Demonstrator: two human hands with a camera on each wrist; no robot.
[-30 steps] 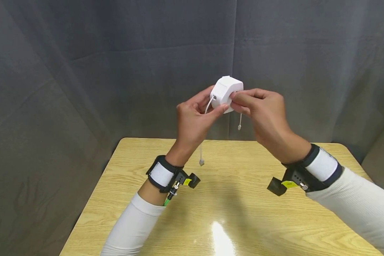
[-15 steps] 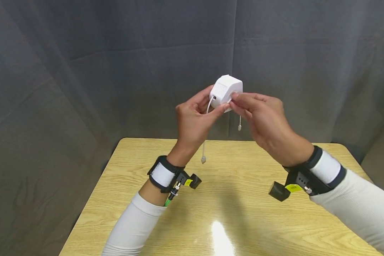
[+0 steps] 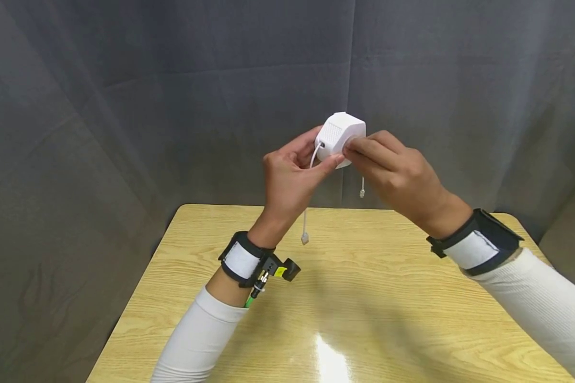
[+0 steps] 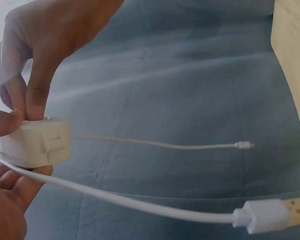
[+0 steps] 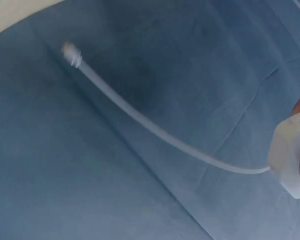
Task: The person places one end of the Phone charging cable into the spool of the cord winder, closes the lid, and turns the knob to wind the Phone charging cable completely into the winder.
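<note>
Item: white cable reel (image 3: 339, 139), held in the air above a wooden table (image 3: 364, 298), before a grey curtain (image 3: 172, 106). It was gripped by the left hand (image 3: 287, 178), thumb and fingers curled round its body. Its near face was pinched by the fingertips of the right hand (image 3: 393, 173). Two white cords hung from it: a thick cord ending in a USB plug (image 4: 270, 215), and a thin cord with a small connector (image 4: 244, 145).

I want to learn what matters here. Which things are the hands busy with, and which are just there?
In use:
white box, held up by left hand and right hand
thick cord
thin cord

Just there:
wooden table
grey curtain
</note>
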